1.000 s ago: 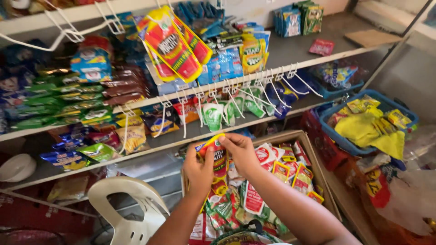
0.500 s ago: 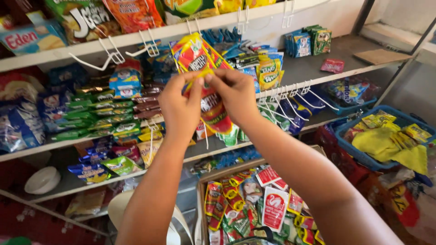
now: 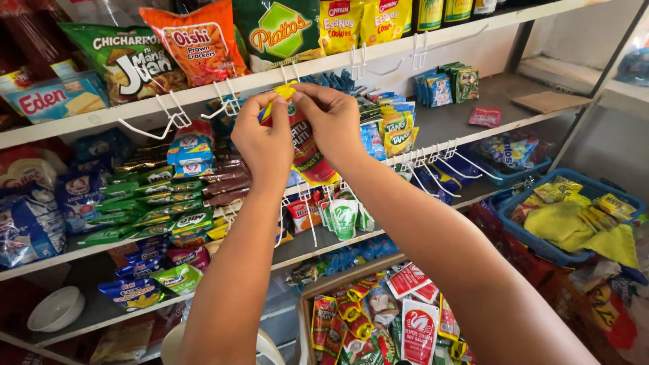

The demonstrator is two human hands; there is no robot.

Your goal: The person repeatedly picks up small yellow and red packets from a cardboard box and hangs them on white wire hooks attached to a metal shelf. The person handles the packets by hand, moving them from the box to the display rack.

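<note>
Both hands have risen since the earlier frames, from the cardboard box of sachets low in the view to the white wire hooks under the upper shelf, carrying the strip of red and yellow sachets [image 3: 304, 145] with them. Its long axis runs nearly vertical, leaning slightly to the right at the bottom; the yellow header end points up and the lower end hangs free in front of the middle shelf. The left hand [image 3: 265, 145] pinches the header from the left with thumb and forefinger, and the right hand [image 3: 331, 122] pinches it from the right, so the fingertips nearly meet at the top edge and the strip hangs between and below the two hands. The header sits right at the tip of a white wire hook [image 3: 289, 73]; whether the hook already passes through its hole cannot be told, since the fingers cover it. Behind the hands stands a grey shelf unit [image 3: 466, 111] with white front edges, packed with snack bags above, stacked bars and packets at left, and drink-powder sachets hung on further hooks. Below lies the open cardboard box [image 3: 351, 272] holding more sachets. A blue plastic basket [image 3: 524, 233] with yellow packets sits at right, a white bowl [image 3: 55, 309] at lower left, and a white plastic chair [image 3: 270, 346] beneath the forearms.
</note>
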